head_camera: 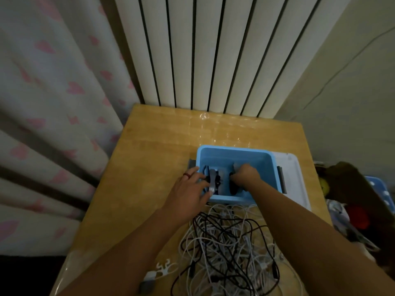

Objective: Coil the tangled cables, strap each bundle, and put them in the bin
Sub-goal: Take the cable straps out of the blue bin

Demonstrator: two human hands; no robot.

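Cables (pixel 230 248), white and black, lie in a loose tangle on the wooden table (pixel 149 150), on your side of the blue bin (pixel 235 153) and just short of your fingers. Your left hand (pixel 190 189) lies over the bin's near-left corner, its fingers (pixel 202 178) spread and fairly straight, reaching over the rim; just beyond the fingertips, inside the bin, sits a dark bundle (pixel 213 180) with a grey strap across it, and you cannot tell from this view whether your fingers touch it or only hover at it. A red band (pixel 186 175) shows on one finger of that hand. Your right hand (pixel 245 175) is down inside the bin, its fingers curled under and hidden behind the knuckles; a second dark bundle (pixel 234 184) lies right at and beneath them, and the hand appears to grip it, though the blur keeps the hold uncertain. Grey handles stick out at the bin's left and right ends. To the right of your right-hand fingers, a white lid (pixel 295 180) lies flat on the table beside the bin. Close to your left forearm, a white charger plug (pixel 149 276) and a small white clip (pixel 165 268) rest at the near edge of the tangle.
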